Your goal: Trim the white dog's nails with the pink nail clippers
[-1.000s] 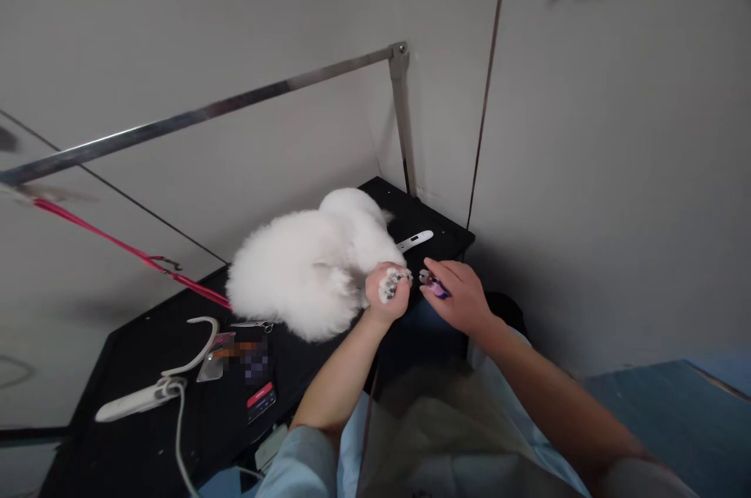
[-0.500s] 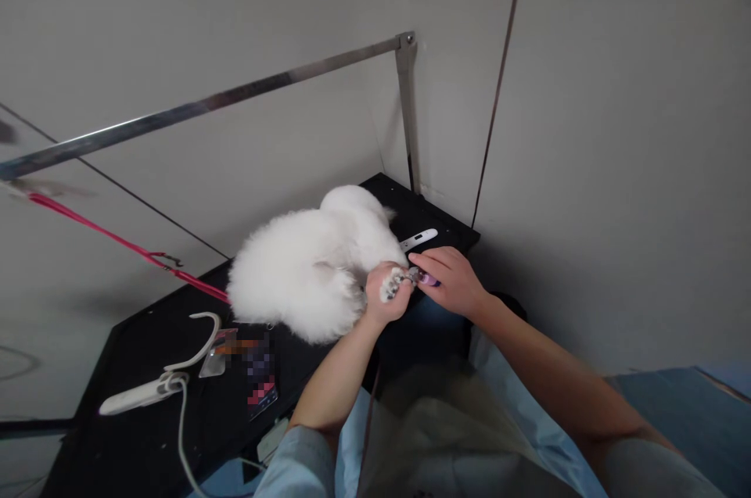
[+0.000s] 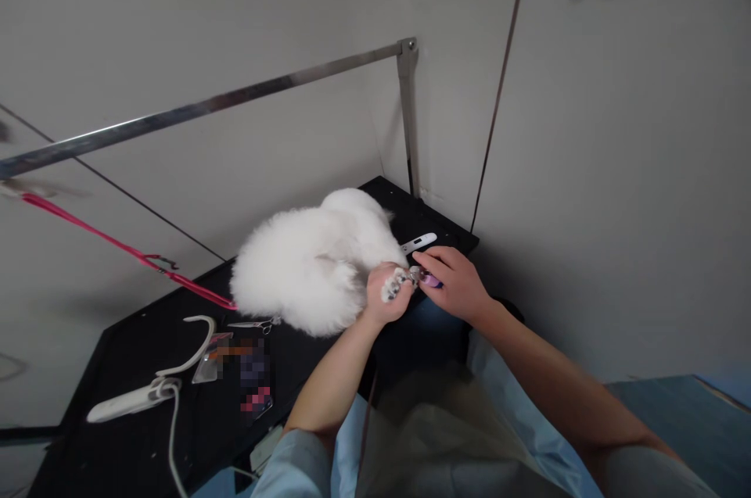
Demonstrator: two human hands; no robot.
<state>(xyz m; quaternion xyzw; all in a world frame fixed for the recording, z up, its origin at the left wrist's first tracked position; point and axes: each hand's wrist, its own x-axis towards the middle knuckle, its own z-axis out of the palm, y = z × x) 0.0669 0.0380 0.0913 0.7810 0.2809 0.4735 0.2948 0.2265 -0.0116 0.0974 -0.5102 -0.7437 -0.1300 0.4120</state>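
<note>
A thick, fluffy white coat is seen on the dog (image 3: 310, 267), soft and matt. The surface (image 3: 146, 349) under the dog is covered in matt black, finely textured material. Brushed, dully shining metal is shown by the bar (image 3: 235, 99) above the dog. The clipper (image 3: 418, 241) behind the dog is cased in smooth, glossy white plastic.

Frame centre: left hand (image 3: 384, 302) grips white dog's (image 3: 314, 263) paw (image 3: 394, 283); right hand (image 3: 454, 283) presses purple clipper (image 3: 427, 277) against it.
</note>
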